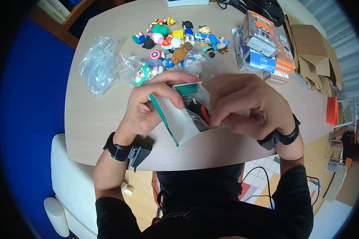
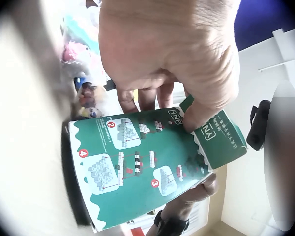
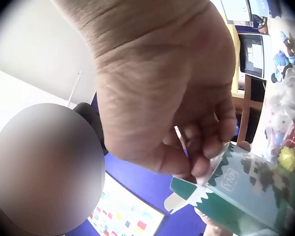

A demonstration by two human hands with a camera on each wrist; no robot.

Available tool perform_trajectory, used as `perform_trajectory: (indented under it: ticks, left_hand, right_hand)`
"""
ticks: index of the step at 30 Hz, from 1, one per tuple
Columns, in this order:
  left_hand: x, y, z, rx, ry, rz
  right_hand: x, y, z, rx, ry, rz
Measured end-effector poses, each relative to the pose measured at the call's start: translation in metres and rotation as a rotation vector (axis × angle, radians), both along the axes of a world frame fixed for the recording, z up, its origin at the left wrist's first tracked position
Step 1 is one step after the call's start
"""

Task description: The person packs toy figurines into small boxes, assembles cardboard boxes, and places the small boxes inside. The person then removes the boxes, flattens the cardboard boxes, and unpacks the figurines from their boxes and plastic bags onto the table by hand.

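Observation:
A green cardboard box point(image 1: 172, 119) with white insides is held up over the near part of the table, its top flaps open. My left hand point(image 1: 145, 105) grips it, thumb at the opening and the other fingers behind. Printed building steps cover the box side point(image 2: 132, 172) in the left wrist view. Inside the opening lies a clear plastic bag point(image 1: 193, 116) with something black and red in it. My right hand point(image 1: 253, 104) pinches the bag's edge between thumb and fingers. In the right wrist view those fingers point(image 3: 200, 164) are right at the box mouth.
Small toy figures point(image 1: 181, 53) crowd the table beyond the hands, some in clear bags. A crumpled plastic bag point(image 1: 99, 65) lies at left. Stacked toy boxes point(image 1: 263, 44) and flattened brown cardboard point(image 1: 311, 47) are at right. An orange container point(image 1: 332, 110) is near the right edge.

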State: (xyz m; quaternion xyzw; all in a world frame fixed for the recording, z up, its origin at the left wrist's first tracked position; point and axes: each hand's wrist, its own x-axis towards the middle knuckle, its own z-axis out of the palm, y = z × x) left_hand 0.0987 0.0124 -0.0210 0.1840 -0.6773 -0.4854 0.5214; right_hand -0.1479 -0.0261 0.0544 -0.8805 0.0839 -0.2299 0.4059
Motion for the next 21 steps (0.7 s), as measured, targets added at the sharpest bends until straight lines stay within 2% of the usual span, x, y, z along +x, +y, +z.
perform_trajectory:
  ticks: [4,6,7,9,13,15,17,19,21]
  left_hand:
    - [-0.002,0.000,0.000,0.036,0.020,-0.018]
    - [-0.003,0.001,-0.001,0.032,0.015,-0.021]
    - [-0.003,0.002,0.000,0.049,0.011,-0.011]
    - [-0.003,0.002,0.001,0.063,0.006,-0.011]
    - [-0.007,0.004,-0.003,0.078,-0.017,-0.004]
    - [-0.009,0.005,-0.004,0.083,-0.030,0.074]
    - [-0.008,0.003,-0.006,0.034,-0.110,0.036]
    - [-0.017,0.012,-0.003,0.240,-0.007,0.037]
    - [-0.013,0.017,-0.002,0.262,-0.090,0.050]
  right_hand:
    - [-0.001,0.003,-0.007,0.123,0.050,0.042]
    - [0.001,0.006,-0.003,0.315,0.174,-0.047]
    - [0.002,0.006,-0.005,0.318,0.172,-0.050]
    - [0.004,0.009,-0.008,0.047,0.108,-0.073]
    - [0.003,0.014,-0.001,0.035,0.225,-0.147]
    - [0.004,0.015,-0.008,-0.002,0.292,-0.216]
    - [0.005,0.017,-0.012,0.033,0.303,-0.196]
    - [0.008,0.019,-0.020,-0.295,0.115,-0.292]
    - [0.007,0.019,-0.018,-0.319,0.119,-0.299]
